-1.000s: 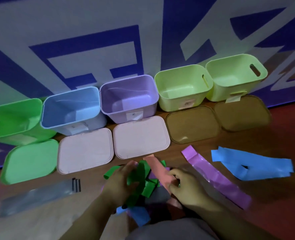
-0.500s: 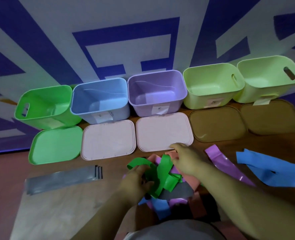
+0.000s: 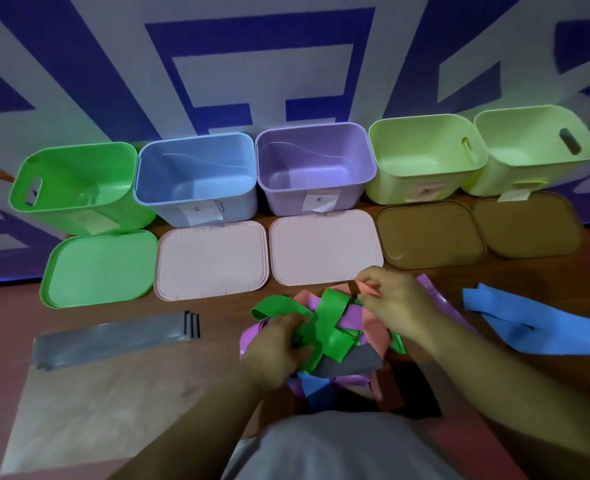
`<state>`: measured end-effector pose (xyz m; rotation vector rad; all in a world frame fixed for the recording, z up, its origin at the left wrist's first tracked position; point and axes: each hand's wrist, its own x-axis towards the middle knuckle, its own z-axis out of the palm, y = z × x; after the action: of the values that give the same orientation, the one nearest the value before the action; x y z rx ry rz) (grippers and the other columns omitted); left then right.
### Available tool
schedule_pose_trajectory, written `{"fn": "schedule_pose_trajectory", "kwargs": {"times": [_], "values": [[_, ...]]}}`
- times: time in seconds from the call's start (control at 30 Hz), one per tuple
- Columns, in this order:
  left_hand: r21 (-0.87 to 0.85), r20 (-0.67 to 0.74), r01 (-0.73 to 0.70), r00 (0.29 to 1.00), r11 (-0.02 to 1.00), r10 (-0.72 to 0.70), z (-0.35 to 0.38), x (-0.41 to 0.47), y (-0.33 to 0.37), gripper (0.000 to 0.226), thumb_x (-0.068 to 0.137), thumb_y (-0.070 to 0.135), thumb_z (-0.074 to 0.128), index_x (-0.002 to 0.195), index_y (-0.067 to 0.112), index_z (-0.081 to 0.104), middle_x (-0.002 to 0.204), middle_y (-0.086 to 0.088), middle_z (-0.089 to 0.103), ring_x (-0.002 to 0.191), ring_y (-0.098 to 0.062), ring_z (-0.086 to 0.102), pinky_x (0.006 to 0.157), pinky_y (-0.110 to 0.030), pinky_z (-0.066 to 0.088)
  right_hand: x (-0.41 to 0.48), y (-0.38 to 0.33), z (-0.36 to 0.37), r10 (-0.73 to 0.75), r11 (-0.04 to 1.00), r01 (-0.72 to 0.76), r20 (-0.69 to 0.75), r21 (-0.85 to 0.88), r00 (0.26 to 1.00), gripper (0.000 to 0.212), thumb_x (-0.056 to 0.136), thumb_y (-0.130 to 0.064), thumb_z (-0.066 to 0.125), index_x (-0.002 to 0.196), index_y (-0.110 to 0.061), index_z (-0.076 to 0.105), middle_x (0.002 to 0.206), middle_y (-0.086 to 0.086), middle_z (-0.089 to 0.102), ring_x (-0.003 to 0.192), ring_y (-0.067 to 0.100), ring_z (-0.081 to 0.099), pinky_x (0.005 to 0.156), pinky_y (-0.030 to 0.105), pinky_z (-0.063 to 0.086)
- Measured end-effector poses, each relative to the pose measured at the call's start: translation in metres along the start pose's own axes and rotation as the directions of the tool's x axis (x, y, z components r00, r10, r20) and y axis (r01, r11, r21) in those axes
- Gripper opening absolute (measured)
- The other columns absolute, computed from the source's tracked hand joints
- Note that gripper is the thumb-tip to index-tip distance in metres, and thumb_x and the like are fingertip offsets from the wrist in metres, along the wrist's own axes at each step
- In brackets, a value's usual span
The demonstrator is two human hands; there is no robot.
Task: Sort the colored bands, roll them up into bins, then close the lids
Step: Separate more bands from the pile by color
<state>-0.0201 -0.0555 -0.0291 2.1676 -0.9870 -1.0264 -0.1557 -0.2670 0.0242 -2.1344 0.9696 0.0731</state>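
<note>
Grip clamped on a green band (image 3: 328,320), the left hand (image 3: 279,344) is holding it in the tangled pile of bands (image 3: 349,367). The right hand (image 3: 395,306) is pinching the end of a salmon-pink band (image 3: 368,289) between thumb and fingers at the pile's far edge. Grey bands (image 3: 113,336) are lying flat to the left and blue bands (image 3: 535,329) to the right. Five open bins (image 3: 169,202) are standing along the wall, with their lids (image 3: 214,261) lying in front of them.

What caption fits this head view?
Sorting: left hand grips green band, right hand pinches pink band, before five open bins.
</note>
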Motion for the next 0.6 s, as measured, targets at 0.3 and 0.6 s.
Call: {"fn": "schedule_pose_trajectory", "kwargs": {"times": [0.3, 0.6], "values": [[-0.463, 0.136, -0.087, 0.977, 0.882, 0.167, -0.01, 0.014, 0.058, 0.057, 0.079, 0.029, 0.081, 0.13, 0.03, 0.057, 0.128, 0.011, 0.059, 0.114, -0.008, 0.059, 0.095, -0.024, 0.051, -0.044, -0.045, -0.037, 0.004, 0.932, 0.054, -0.157, 0.359, 0.988, 0.031, 0.084, -0.008, 0.072, 0.104, -0.031, 0.069, 0.087, -0.008, 0.071, 0.081, 0.002, 0.067, 0.075, 0.016, 0.051], [-0.692, 0.222, -0.038, 0.939, 0.721, 0.262, 0.022, 0.022, 0.098, 0.025, 0.081, 0.001, 0.07, 0.097, 0.018, 0.061, 0.068, 0.007, 0.063, 0.066, -0.01, 0.057, 0.067, -0.022, 0.048, -0.063, -0.035, -0.069, 0.155, 0.818, 0.046, -0.296, 0.574, 0.943, 0.015, 0.082, -0.008, 0.074, 0.089, -0.019, 0.067, 0.093, 0.002, 0.073, 0.081, 0.016, 0.064, 0.073, 0.037, 0.051]]}}
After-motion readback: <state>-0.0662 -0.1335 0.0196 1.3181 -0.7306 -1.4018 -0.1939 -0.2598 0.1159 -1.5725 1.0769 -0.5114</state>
